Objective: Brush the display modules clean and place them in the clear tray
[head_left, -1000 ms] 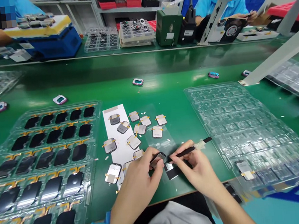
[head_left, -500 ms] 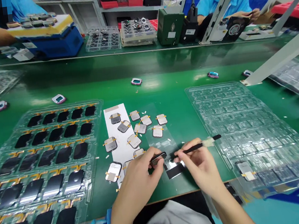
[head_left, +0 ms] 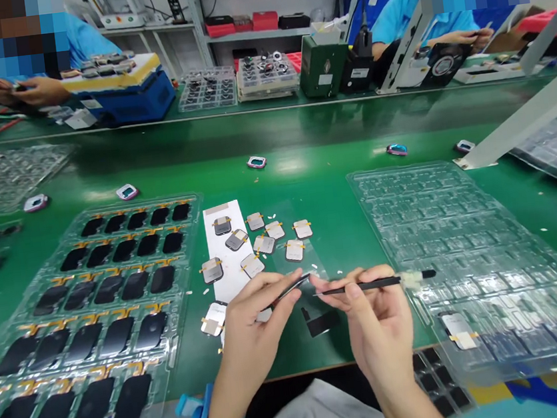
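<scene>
Pinched between the thumb and fingers of my left hand (head_left: 259,325) is a small dark watch screen (head_left: 292,289), tilted nearly edge-on. My right hand (head_left: 379,321) is closed around black tweezers (head_left: 380,284) with pale tape wrapped near their rear end. The tweezers lie nearly level, tip toward the left, and the right fingertips are close to the screen's edge. Below the hands is a black film piece (head_left: 321,322) on the bench. Several grey-backed screens (head_left: 264,244) with orange tabs lie just beyond, some on a white paper sheet (head_left: 228,268).
At left stands a clear tray (head_left: 173,342) with rows of black screens. The clear tray (head_left: 410,221) at right holds a lone screen (head_left: 458,331) near its front. Small watch cases (head_left: 256,162) line the bench's far part. Two co-workers sit opposite, and a white post (head_left: 524,114) slants at right.
The screen in my left hand has turned more edge-on. My right hand has rolled, and the tweezers now lie flatter, with fingertips closer to the screen. The view has shifted slightly.
</scene>
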A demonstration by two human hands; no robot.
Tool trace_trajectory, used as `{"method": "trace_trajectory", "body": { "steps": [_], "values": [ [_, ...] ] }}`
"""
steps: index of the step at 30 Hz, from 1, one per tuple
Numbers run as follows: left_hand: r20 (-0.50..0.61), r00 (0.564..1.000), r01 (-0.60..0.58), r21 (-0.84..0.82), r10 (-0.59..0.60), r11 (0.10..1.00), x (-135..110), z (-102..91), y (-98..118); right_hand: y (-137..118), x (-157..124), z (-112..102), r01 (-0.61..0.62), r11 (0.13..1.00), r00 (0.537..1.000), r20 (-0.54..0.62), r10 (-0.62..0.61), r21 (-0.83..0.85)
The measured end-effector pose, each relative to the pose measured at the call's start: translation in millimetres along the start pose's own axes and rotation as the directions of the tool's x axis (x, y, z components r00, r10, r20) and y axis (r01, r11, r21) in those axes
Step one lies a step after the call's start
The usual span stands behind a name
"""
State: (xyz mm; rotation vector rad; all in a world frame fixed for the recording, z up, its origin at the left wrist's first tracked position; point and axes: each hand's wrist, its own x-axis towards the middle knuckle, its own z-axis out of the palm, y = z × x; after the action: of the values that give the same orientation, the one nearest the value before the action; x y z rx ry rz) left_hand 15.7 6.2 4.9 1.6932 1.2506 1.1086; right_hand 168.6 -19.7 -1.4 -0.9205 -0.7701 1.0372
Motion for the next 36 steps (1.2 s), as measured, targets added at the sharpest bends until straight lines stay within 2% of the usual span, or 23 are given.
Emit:
{"method": "trace_trajectory", "body": {
  "steps": [7, 10, 13, 18, 21, 25, 27, 32, 36],
  "values": [
    [0.022, 0.998, -0.059, 0.106, 0.057, 0.993, -4.3, 7.2, -2.5, -1.6, 2.0, 3.6, 0.073, 0.997, 0.997, -0.024, -0.073, -0.032],
    [0.041, 0.999, -0.022, 0.114, 0.017, 0.993, -4.2, 12.4, -4.7, -2.0, 0.5, 4.6, 0.131, 0.991, 0.991, -0.013, -0.132, -0.037],
    [0.082, 0.996, 0.023, 0.092, -0.031, 0.995, -2.7, 15.4, -5.8, -1.5, 2.5, 5.5, 0.186, 0.982, 0.982, 0.046, -0.185, -0.043],
    [0.085, 0.994, -0.083, 0.206, 0.067, 0.975, -1.1, 14.1, -6.3, -0.2, 12.6, 7.7, 0.284, 0.958, 0.948, 0.161, -0.276, -0.031],
    [0.039, 0.993, -0.119, 0.302, 0.112, 0.946, -2.7, 13.8, -7.5, 0.3, 15.1, 11.3, 0.323, 0.945, 0.94, 0.137, -0.313, -0.059],
    [-0.006, 0.987, -0.149, 0.324, 0.16, 0.934, -2.9, 14.4, -7.5, 3.1, 12.8, 15.4, 0.329, 0.943, 0.939, 0.117, -0.323, -0.036],
    [0.011, 0.99, -0.134, 0.32, 0.138, 0.938, -1.5, 13.9, -6.0, 5.8, 11.2, 16.2, 0.334, 0.942, 0.936, 0.127, -0.328, -0.033],
    [0.142, 0.99, -0.038, 0.265, 0.0, 0.963, 2.3, 13.2, -2.3, 14.8, 8.1, 16.1, 0.355, 0.933, 0.925, 0.163, -0.342, -0.058],
    [0.157, 0.987, 0.009, 0.214, -0.043, 0.977, 2.3, 14.0, -3.4, 20.4, 6.2, 15.7, 0.385, 0.92, 0.913, 0.171, -0.369, -0.071]
  ]
}}
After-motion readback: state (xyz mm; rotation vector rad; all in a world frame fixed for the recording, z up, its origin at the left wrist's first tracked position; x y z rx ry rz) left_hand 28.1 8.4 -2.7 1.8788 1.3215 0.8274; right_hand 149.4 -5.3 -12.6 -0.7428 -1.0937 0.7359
